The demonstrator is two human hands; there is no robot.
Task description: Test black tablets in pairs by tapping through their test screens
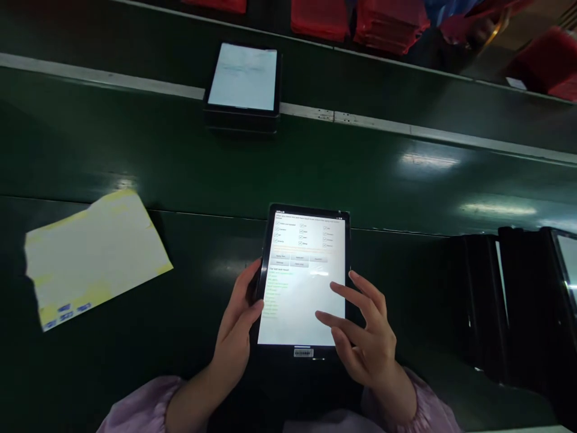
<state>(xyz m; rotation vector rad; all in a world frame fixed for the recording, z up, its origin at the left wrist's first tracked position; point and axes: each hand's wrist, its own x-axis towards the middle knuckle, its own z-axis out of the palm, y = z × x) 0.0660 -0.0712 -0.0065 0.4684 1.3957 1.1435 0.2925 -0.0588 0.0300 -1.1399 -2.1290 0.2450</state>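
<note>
A black-framed tablet (297,325) is lit in front of me, its white screen showing check boxes, grey buttons and lines of green text. My left hand (235,337) grips its left edge, thumb on the front rim and fingers behind. Over the lower right of the screen is my right hand (367,334), fingers spread and holding nothing; whether a fingertip touches the glass I cannot tell. A small barcode label (303,353) sits on the tablet's bottom rim.
Another lit tablet (243,78) rests on a dark stack across the metal strip. A torn white-and-yellow sheet (97,258) lies at left. Several dark tablets (523,300) stand on edge at right. Red stacks (390,24) line the far shelf.
</note>
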